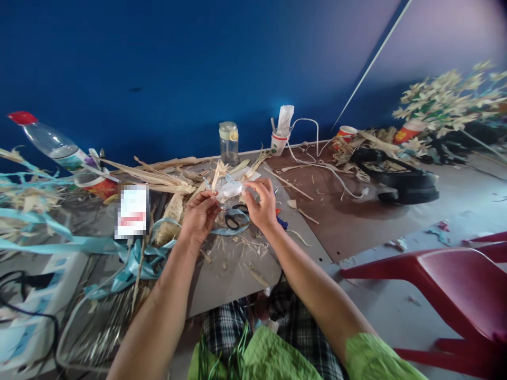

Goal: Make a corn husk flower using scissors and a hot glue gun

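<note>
My left hand (201, 212) and my right hand (260, 203) are raised together over a grey board (229, 274). Both pinch a small pale piece (229, 189), a white husk-like strip, between their fingertips. Black-handled scissors (236, 217) lie on the board just under the hands. A light blue ribbon (130, 261) trails from the left side toward them. Dried corn husk strips (158, 177) lie in a heap just behind my left hand.
A glass jar (228, 141) and a paper cup (279, 142) holding tools stand at the back by the blue wall. A white cable (317, 158) crosses the brown floor. A plastic bottle (51, 142) lies at left. A red plastic chair (447, 285) stands at right, husk flowers (447, 100) beyond.
</note>
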A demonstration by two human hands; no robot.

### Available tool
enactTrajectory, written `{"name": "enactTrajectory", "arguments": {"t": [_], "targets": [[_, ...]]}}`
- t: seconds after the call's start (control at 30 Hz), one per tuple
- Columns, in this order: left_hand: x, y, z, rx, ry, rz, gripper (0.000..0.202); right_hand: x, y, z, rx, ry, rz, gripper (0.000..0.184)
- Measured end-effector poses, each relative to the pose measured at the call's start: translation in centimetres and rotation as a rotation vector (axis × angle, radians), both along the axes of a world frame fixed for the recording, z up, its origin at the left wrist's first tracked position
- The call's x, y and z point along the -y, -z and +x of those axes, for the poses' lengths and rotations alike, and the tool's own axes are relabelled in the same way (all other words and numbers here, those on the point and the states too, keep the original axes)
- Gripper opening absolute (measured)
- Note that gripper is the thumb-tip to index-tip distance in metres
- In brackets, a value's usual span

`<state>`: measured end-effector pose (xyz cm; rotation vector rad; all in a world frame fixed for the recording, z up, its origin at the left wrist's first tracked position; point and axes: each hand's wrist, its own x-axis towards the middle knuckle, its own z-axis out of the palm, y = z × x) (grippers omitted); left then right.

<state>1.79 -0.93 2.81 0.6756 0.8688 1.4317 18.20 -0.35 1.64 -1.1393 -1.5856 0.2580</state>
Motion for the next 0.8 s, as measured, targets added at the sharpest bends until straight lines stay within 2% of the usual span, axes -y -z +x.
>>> {"name": "enactTrajectory", "arguments": {"t": [0.1,0.23,0.4,0.6,0.67,0.8], "targets": [[0.1,-0.1,0.0,-0.032,0.007,-0.018,0.021,0.6,-0.4,-0.3,0.201,-0.009,0.092,0.023],[0.2,0.0,0.2,-0.038,0.038,-0.017,0.020,1.0,-0.3,-1.3,0.418,-0.049,0.062,0.027],[0.3,0.0,0.3,-0.031,0.072,-0.001,0.019,0.9,0.1,-1.9,0.461,-0.033,0.009,0.021],[0.2,-0.1,0.3,-0.053,0.099,-0.042,0.020,0.8,0.1,-2.1,0.286,-0.073,-0.083,0.014],[0.2,-0.2,0.3,-0.068,0.108,-0.054,0.020,0.5,0.1,-2.2,0.112,-0.132,-0.196,0.013],[0.2,0.0,0.2,-0.066,0.093,-0.062,0.022,-0.9,0.6,-1.6,-0.382,-0.215,-0.449,0.011]]}}
